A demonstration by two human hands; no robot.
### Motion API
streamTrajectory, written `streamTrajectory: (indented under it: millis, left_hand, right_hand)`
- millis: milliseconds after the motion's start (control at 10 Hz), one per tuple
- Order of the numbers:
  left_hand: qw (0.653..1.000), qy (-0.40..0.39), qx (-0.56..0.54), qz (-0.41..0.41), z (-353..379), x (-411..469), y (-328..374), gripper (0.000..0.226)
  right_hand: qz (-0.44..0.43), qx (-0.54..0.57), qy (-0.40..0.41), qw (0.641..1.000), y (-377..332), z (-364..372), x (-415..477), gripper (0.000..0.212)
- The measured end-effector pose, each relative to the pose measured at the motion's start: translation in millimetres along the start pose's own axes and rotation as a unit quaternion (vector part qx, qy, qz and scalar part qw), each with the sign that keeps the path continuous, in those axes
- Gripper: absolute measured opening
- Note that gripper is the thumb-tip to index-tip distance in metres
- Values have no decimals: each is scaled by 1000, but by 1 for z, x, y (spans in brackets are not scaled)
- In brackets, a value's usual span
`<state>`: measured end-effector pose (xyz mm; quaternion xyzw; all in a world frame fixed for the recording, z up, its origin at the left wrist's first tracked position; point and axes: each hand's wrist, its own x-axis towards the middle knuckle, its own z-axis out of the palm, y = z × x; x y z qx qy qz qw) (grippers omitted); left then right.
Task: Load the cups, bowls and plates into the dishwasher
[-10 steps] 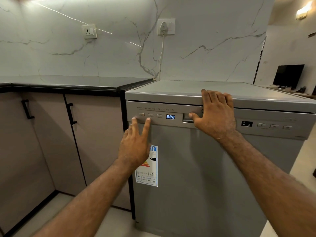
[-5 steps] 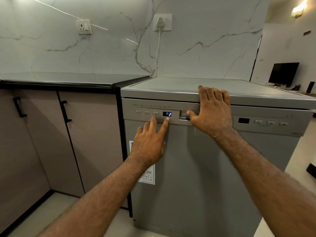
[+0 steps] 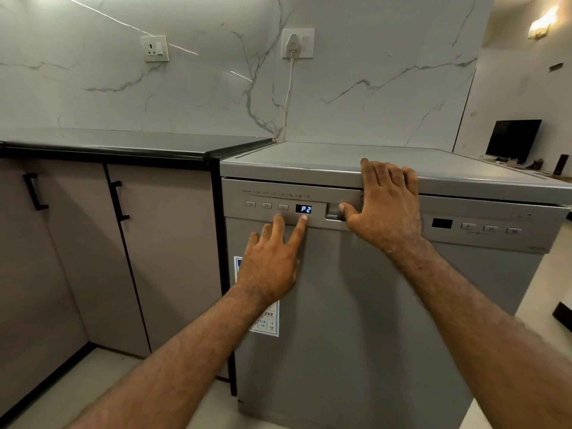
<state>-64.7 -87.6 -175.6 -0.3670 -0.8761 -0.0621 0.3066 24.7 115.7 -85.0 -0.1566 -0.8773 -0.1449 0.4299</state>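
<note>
Single head-worn view, facing forward and slightly down, close to the dishwasher front, wide-angle

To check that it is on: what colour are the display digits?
Blue, reading P2 on the display; head view.

Half the energy label behind left hand; panel icons illegibly small.

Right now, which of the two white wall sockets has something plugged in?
The white socket on the right, above the grey metal dishwasher: a white plug with a hanging cord sits in it. The left white socket has none.
</note>
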Motion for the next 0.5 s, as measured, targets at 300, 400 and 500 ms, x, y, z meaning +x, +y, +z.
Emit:
streamTrajectory:
  millis: [300,400,500]
  left_hand:
    - [989,141,-9,37,-36,13,-17,84]
    - [979,197,-4,53,-58,34,-27,83]
    - [982,181,-17,51,-105,83,-49,85]
  right_hand:
    - [30,21,12,999,-6,0,-1,95]
    - [44,31,1,999,-13,-9,9,90]
    - [37,93,-9,995,-22,-34,48,84]
